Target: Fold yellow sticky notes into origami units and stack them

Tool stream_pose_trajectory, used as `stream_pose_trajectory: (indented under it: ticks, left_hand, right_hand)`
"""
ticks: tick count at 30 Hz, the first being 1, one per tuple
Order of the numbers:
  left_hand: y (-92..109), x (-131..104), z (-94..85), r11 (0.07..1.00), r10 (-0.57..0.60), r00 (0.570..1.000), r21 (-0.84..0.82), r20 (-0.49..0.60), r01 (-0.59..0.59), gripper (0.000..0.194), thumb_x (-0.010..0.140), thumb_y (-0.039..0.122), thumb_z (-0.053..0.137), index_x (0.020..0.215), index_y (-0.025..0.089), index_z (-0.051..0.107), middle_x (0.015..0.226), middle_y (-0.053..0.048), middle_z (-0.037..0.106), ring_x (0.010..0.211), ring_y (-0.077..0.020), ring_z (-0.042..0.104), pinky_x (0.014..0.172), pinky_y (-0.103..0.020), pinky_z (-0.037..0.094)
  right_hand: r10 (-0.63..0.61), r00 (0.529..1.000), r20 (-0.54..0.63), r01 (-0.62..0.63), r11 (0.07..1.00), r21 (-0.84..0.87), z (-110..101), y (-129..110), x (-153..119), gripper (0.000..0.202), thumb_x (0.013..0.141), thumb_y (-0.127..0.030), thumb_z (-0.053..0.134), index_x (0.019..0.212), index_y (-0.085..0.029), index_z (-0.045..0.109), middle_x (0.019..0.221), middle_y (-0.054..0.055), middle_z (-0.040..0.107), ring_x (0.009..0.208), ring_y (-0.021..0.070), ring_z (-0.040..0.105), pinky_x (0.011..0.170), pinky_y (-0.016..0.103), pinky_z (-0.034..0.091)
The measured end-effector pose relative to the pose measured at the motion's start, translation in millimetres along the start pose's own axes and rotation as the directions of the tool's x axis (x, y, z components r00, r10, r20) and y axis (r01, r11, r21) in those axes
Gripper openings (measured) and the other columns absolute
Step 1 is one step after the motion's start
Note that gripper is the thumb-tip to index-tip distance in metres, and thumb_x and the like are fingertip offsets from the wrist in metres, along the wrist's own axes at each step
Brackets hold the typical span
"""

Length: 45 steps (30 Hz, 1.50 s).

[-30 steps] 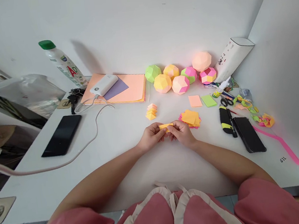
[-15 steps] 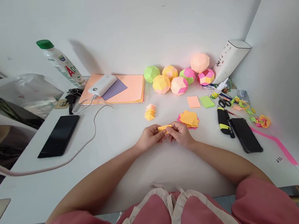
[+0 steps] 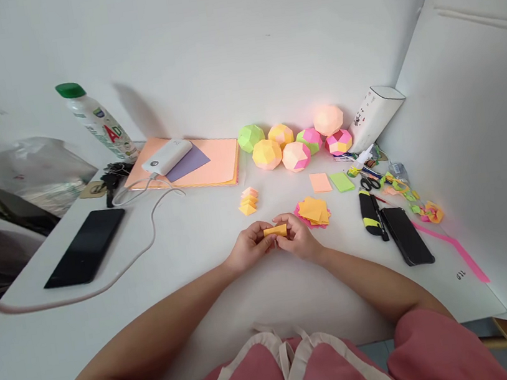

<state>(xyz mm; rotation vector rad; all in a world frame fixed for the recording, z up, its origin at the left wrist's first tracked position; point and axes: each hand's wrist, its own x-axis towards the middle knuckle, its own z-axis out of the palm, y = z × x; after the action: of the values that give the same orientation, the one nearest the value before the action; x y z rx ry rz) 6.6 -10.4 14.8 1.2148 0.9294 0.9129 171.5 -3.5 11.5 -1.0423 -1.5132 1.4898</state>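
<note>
A small folded piece of orange paper (image 3: 275, 231) is held between my two hands above the white table. My left hand (image 3: 249, 247) is closed on its left end, and my right hand (image 3: 301, 241) pinches the right end. Just beyond my right hand lies a pile of orange and pink paper squares (image 3: 313, 210). A short row of folded orange and peach paper pieces (image 3: 248, 201) stands beyond my left hand. Farther right are a peach square (image 3: 320, 182) and a green square (image 3: 342, 182).
Several faceted paper balls (image 3: 267, 154) sit by the wall. Peach sheets (image 3: 215, 157) carry a white power bank (image 3: 167, 157), whose cable crosses the left side near a black tablet (image 3: 86, 246). Scissors (image 3: 369, 183), a cutter (image 3: 370, 212) and a black phone (image 3: 408, 235) lie right.
The view has shifted slightly, so the table's things appear lower and farther left. In my hands the orange paper is turned a little and shows more of its face.
</note>
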Motion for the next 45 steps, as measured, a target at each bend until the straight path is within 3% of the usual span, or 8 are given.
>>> stream_pose_trajectory:
  ticks: [9,13,16,20,27,33,40,45]
  left_hand:
    - [1,1,2.4,1.0,0.019,0.994,-0.023,-0.109,-0.021,0.032,0.076,0.045,0.058,0.089,0.017,0.049,0.061,0.002,0.057,0.05,-0.0081,0.047,0.051,-0.022,0.039]
    - [1,4,-2.2,0.998,-0.04,0.989,-0.054,-0.142,0.033,0.034,0.075,0.047,0.058,0.091,0.017,0.05,0.061,0.002,0.056,0.05,-0.0084,0.047,0.051,-0.022,0.04]
    - [1,4,-2.8,0.998,-0.054,0.995,0.007,-0.086,0.055,0.034,0.076,0.047,0.057,0.09,0.017,0.052,0.063,0.001,0.057,0.051,-0.0085,0.047,0.051,-0.022,0.04]
    - [4,3,-0.4,0.996,-0.073,0.995,0.051,-0.07,0.077,0.036,0.076,0.048,0.054,0.092,0.016,0.053,0.065,0.001,0.056,0.053,-0.0091,0.047,0.052,-0.023,0.04]
    - [5,5,0.6,0.995,-0.094,0.993,0.022,-0.068,0.096,0.034,0.075,0.047,0.055,0.09,0.016,0.053,0.065,0.001,0.056,0.054,-0.0094,0.047,0.055,-0.023,0.041]
    - [5,4,-1.3,0.994,-0.105,0.993,0.021,-0.051,0.106,0.033,0.078,0.046,0.053,0.091,0.016,0.053,0.067,0.0,0.057,0.055,-0.0093,0.047,0.054,-0.023,0.041]
    - [1,4,-1.9,0.995,-0.099,0.994,0.016,-0.046,0.1,0.031,0.08,0.044,0.052,0.092,0.016,0.053,0.067,0.0,0.057,0.055,-0.0086,0.047,0.054,-0.022,0.041]
    - [-2,6,-2.5,0.996,-0.091,0.995,0.015,-0.039,0.092,0.03,0.079,0.044,0.053,0.091,0.016,0.053,0.066,0.0,0.057,0.054,-0.0087,0.047,0.055,-0.022,0.041]
  right_hand:
    - [-0.019,1.0,0.001,0.019,0.947,-0.322,-31,-23,6,0.028,0.072,-0.017,0.051,0.1,-0.02,0.054,0.07,-0.002,0.057,0.057,0.0103,0.057,0.056,0.025,0.048]
    - [-0.243,0.924,-0.295,0.03,0.815,-0.579,-79,-40,42,0.019,0.073,-0.022,0.051,0.09,-0.018,0.059,0.082,0.005,0.06,0.074,0.0169,0.059,0.068,0.033,0.05]
    - [-0.395,0.843,-0.365,0.029,0.711,-0.702,-113,-53,86,0.055,0.063,-0.033,0.067,0.113,-0.02,0.051,0.121,0.013,0.047,0.114,0.0287,0.044,0.087,0.044,0.045]
    - [-0.275,0.895,-0.35,-0.076,0.681,-0.728,-130,-49,130,0.089,0.053,-0.035,0.075,0.13,-0.02,0.035,0.141,0.015,0.023,0.134,0.0346,0.014,0.104,0.054,0.025]
    - [-0.228,0.823,-0.519,-0.043,0.888,-0.458,-135,-11,130,0.061,0.064,-0.034,0.064,0.12,-0.022,0.044,0.124,0.011,0.048,0.104,0.0235,0.054,0.086,0.041,0.047]
    - [-0.147,0.928,-0.342,-0.004,0.915,-0.403,-162,-20,127,0.024,0.072,-0.033,0.055,0.089,-0.017,0.062,0.087,0.007,0.065,0.084,0.0208,0.062,0.076,0.039,0.051]
    - [-0.455,0.749,-0.481,-0.198,0.539,-0.819,-163,-38,166,0.065,0.061,-0.03,0.066,0.121,-0.015,0.046,0.126,0.018,0.039,0.119,0.0366,0.035,0.095,0.052,0.034]
    - [-0.328,0.659,-0.677,-0.371,0.641,-0.672,-150,-29,196,0.082,0.057,-0.034,0.071,0.127,-0.014,0.034,0.125,0.022,0.034,0.114,0.0396,0.038,0.09,0.052,0.036]
